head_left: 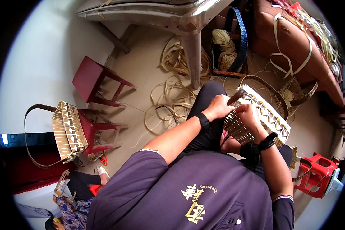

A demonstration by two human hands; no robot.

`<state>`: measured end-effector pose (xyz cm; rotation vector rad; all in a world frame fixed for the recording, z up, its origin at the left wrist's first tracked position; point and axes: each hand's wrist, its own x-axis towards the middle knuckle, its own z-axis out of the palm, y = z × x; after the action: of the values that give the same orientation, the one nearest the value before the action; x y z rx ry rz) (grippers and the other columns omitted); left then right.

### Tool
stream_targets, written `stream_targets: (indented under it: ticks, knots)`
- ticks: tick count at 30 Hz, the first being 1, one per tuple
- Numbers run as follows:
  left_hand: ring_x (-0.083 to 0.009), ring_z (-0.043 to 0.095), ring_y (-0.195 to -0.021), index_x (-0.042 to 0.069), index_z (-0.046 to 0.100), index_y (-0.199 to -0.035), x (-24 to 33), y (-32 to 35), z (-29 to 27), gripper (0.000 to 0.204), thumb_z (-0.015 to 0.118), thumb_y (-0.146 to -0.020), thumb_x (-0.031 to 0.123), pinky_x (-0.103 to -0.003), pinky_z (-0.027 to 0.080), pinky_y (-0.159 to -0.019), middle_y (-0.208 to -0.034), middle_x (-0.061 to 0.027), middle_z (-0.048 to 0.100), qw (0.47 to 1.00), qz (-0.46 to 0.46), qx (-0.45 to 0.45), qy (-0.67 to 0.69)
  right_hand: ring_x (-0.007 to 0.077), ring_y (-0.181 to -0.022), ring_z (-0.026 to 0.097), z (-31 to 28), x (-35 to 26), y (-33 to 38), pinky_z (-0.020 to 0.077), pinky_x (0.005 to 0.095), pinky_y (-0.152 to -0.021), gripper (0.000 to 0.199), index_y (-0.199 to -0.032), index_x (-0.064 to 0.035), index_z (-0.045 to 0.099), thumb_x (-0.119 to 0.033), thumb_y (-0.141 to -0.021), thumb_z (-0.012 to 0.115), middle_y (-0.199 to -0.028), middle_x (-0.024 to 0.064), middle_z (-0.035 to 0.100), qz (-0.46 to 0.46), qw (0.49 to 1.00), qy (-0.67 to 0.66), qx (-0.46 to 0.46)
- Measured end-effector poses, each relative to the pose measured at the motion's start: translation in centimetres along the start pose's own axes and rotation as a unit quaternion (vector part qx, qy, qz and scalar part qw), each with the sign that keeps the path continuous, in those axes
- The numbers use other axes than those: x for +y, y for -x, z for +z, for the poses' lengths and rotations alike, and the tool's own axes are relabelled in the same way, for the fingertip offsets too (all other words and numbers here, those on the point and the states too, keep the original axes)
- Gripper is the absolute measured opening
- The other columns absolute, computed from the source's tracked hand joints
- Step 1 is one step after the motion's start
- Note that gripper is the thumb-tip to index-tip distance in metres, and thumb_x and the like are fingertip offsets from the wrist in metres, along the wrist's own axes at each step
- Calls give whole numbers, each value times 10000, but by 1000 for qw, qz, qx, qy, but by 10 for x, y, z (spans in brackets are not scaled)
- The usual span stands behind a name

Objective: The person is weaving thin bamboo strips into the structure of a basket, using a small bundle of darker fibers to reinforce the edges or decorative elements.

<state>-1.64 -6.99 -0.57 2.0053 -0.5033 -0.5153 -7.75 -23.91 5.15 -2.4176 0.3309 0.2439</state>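
Observation:
A woven basket (pixel 272 117) with a pale band of triangular openings leans across my lap, its body a brown-and-cream weave. My left hand (pixel 217 107) is closed at its near left corner, by a dark brown strip (pixel 237 96) that sticks up past the fingers. Close beside it, my right hand (pixel 249 115) is closed in a pinch against the weave, fingertips almost touching the left ones. What lies between the right fingertips is too small to make out. A brown arched handle (pixel 274 91) curves behind the basket's far side.
Loose pale strips (pixel 172 101) lie coiled on the floor ahead, around a table leg (pixel 191 57). A bin with yarn-like balls (pixel 227 57) stands beyond. Dark red stools (pixel 97 82) and another basket (pixel 69 132) are left; a red plastic stool (pixel 316 174) is right. Another person sits lower left.

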Motion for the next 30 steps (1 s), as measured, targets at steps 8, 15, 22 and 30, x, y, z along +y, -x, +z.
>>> stream_targets:
  ticks: [8, 15, 22, 30]
  knots:
    - [-72, 623, -704, 51, 761, -980, -17, -7, -12, 142, 760, -912, 176, -226, 461, -524, -868, -7, 733, 955, -157, -110, 226, 316, -836, 756, 19, 14, -6, 586, 403, -805, 196, -935, -64, 811, -93, -803, 668, -859, 177, 764, -13, 999, -24, 24]
    - [-66, 598, -659, 51, 748, -996, -16, -10, -12, 176, 801, -898, 186, -219, 455, -524, -850, -9, 722, 947, -183, -114, 239, 320, -830, 752, 19, 10, -3, 581, 411, -783, 198, -940, -86, 813, -104, -818, 659, -855, 173, 762, -12, 999, -19, 34]
    - [-70, 614, -744, 50, 746, -1010, -24, -10, -22, 177, 796, -916, 191, -230, 469, -570, -903, 0, 726, 939, -205, -127, 244, 338, -851, 745, 31, 14, 1, 579, 426, -793, 200, -933, -79, 808, -105, -819, 646, -863, 177, 759, -15, 999, -27, 37]
    - [-64, 602, -712, 68, 744, -959, -24, -14, -27, 143, 804, -908, 187, -225, 466, -578, -856, 11, 716, 930, -240, -142, 240, 362, -855, 734, 37, 9, 8, 574, 445, -787, 199, -923, -76, 802, -101, -814, 638, -863, 186, 751, -5, 999, -26, 29]
